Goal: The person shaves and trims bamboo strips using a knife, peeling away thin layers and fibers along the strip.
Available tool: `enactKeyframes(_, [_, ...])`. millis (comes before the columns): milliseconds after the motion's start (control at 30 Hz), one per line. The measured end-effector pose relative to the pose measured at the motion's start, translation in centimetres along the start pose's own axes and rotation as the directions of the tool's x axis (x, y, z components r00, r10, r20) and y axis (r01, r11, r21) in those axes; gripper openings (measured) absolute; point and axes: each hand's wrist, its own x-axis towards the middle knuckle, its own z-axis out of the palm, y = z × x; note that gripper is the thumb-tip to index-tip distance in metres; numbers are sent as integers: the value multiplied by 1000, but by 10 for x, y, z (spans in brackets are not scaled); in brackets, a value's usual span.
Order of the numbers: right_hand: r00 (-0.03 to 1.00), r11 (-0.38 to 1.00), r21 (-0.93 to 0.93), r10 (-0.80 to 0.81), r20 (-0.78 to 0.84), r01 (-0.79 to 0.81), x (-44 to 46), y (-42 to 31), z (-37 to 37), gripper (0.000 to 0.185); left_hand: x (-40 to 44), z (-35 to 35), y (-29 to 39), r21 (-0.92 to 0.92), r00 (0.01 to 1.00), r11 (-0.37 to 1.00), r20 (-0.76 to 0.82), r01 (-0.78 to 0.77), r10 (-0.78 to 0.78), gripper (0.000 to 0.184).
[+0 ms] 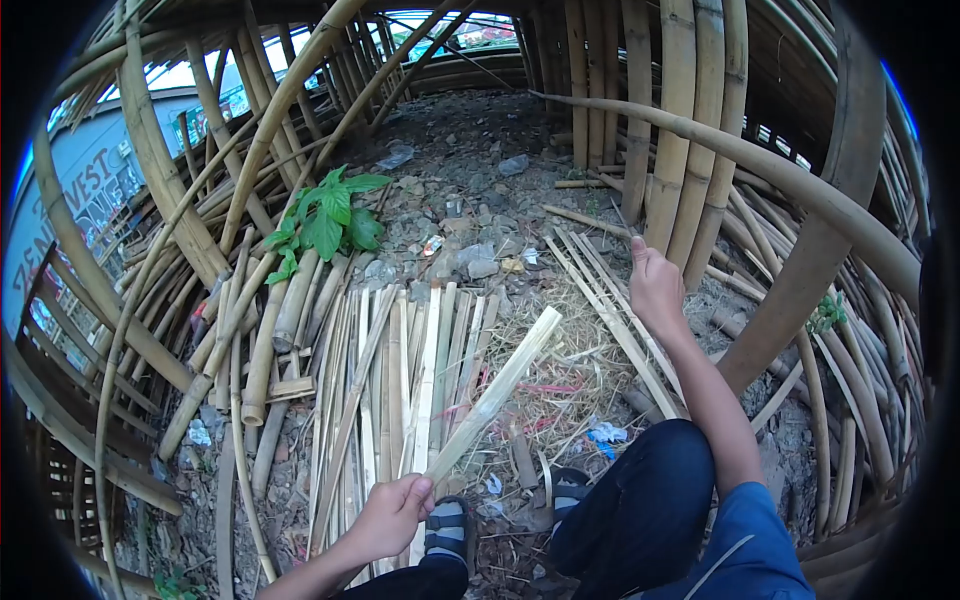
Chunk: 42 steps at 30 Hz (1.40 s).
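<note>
Head view: left hand (397,512) clamps a pale, flat bamboo strip (493,397); apart from it, the right hand (657,288) is fisted, contents unclear, beside tan, round bamboo poles (678,130).

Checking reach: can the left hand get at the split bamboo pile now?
Probably yes: the left hand is close to the pile, nothing visibly between, though the strip it holds occupies it.

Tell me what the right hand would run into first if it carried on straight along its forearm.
Most likely the upright bamboo poles just beyond the right hand, though this single view leaves their depth unclear.
</note>
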Motion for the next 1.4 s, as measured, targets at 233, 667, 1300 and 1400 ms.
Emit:
enactKeyframes(233, [911,910,244,-379,161,336,-42,-66,-6,65,18,6,20,21,992,998,-117,-53,55,39])
enactKeyframes(667, [597,576,258,-802,-3,776,-92,-120,6,48,16,5,46,312,892,920,-306,-236,333,16])
enactKeyframes(1300, [702,699,82,-697,-149,711,-40,-85,25,51,1,5,65,427,864,869,-307,-249,399,20])
enactKeyframes(1400, [859,857,61,-506,-79,511,-21,-58,27,57,-5,5,60,437,858,869,-329,-232,395,19])
